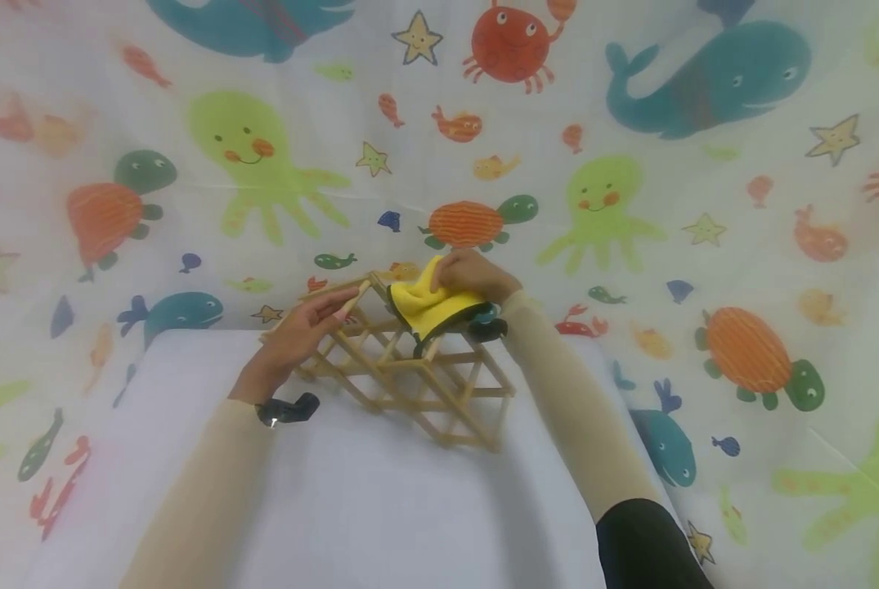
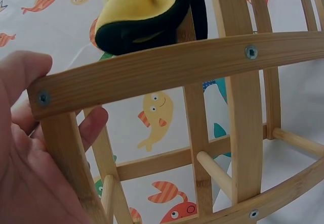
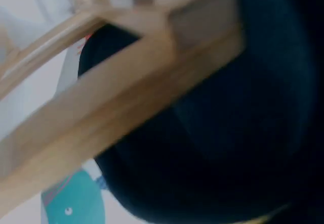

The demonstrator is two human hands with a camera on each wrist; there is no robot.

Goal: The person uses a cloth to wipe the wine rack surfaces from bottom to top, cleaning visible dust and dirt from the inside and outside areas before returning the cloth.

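Observation:
A lattice rack of light wooden slats (image 1: pixel 450 358) stands at the far part of the white table, slightly askew. My left hand (image 1: pixel 299 327) holds its upper left end; in the left wrist view the thumb and fingers wrap round the corner of a screwed slat (image 2: pixel 152 72). My right hand (image 1: pixel 476 276) grips a yellow cloth (image 1: pixel 428 303) with a dark border, bunched over the rack's top. The cloth's dark side (image 3: pixel 212 148) fills much of the right wrist view, behind a blurred wooden bar (image 3: pixel 101 107). My right fingers are hidden there.
The white tabletop (image 1: pixel 380 507) stretches toward me in front of the rack. Behind and at both sides hangs a sheet (image 1: pixel 424 180) printed with sea animals, close to the rack's back. Dark straps with small devices (image 1: pixel 288 409) sit on both wrists.

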